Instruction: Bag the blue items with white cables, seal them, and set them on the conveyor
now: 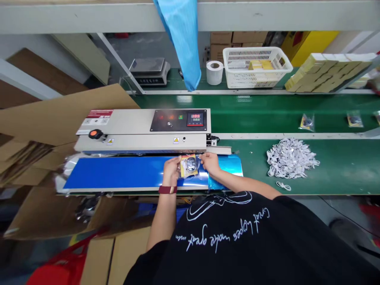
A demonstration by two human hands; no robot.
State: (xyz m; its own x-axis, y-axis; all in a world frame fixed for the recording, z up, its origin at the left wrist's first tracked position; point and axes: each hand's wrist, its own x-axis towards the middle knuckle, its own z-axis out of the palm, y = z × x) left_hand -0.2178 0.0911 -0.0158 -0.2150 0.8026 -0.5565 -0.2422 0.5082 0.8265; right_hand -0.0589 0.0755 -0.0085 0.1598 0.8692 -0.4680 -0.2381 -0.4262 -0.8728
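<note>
Between my two hands is a clear plastic bag [189, 165] holding a yellow card and a dark, rounded item whose kind I cannot make out. My left hand [171, 169] pinches the bag's left side. At its right edge, the fingers of my right hand [210, 163] are closed on the clear film. The bag is held over the blue conveyor belt [118, 172] of a bag sealing machine [133, 136], just in front of its housing. A lit red display [195, 118] shows on the machine's panel.
Right of the machine, a heap of white cables [292, 158] lies on the green bench, with one loose cable [283, 186] nearby. Filled bags [307, 122] rest on the green belt behind. A white basket [257, 81], label roll [214, 73] and scale [150, 71] stand farther back. Cardboard boxes [38, 202] crowd the left.
</note>
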